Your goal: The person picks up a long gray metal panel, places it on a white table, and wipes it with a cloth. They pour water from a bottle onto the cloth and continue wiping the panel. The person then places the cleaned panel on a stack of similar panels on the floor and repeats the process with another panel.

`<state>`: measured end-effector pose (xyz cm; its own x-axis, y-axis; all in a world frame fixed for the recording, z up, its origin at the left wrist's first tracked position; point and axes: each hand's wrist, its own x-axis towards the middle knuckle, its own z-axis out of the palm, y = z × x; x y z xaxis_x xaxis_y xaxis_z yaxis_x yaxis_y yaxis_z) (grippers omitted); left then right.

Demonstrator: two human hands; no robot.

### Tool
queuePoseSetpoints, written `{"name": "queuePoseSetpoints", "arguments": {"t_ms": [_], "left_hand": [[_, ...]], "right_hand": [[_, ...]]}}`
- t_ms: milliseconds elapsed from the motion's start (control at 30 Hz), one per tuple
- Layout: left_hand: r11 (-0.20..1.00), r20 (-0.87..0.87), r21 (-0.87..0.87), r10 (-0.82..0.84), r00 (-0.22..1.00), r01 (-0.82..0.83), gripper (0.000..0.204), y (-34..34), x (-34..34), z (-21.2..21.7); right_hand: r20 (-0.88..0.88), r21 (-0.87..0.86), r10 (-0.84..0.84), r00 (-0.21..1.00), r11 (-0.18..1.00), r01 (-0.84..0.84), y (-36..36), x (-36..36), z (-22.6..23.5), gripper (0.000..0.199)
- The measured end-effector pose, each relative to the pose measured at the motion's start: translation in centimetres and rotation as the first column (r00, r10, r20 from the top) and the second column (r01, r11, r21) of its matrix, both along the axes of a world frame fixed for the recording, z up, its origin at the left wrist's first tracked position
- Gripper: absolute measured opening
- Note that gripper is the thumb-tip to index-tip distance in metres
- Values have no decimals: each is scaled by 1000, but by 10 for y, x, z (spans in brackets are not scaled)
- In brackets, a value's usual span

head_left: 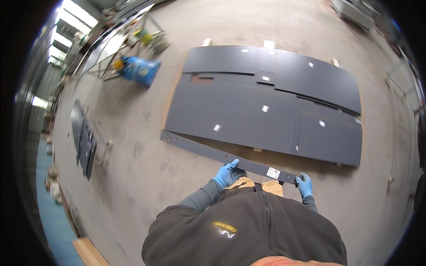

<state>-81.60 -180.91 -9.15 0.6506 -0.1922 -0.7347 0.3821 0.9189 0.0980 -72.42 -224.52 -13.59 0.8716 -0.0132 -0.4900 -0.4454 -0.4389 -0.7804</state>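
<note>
Strip, long and grey, is between me and the grey panels; the fingers of my left hand grip its near edge, those of my right hand its right end.

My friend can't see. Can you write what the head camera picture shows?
A left hand and a right hand, both blue-gloved, grip a long, dark grey strip with a white label. Just beyond it, big dark grey panels lie flat; a blue bag is farther off to the left.
</note>
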Motion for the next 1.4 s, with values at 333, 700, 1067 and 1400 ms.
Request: {"name": "queuePoseSetpoints", "arguments": {"t_ms": [333,700,1067,1400], "left_hand": [[900,-71,170,417,906,-401,41,96,-81,45],[545,-100,167,838,536,-821,32,233,-211,17],[464,7,310,872,490,-830,37,520,-328,38],[526,56,336,817,574,-781,37,809,-294,30]], "right_hand": [[308,-401,933,186,304,-864,280,46,125,82],[312,-371,808,-499,-380,-847,581,-21,152,84],[274,-425,856,-438,-300,-854,866,-157,155,62],[364,-309,869,-334,-225,-924,1134,-125,129,74]]}}
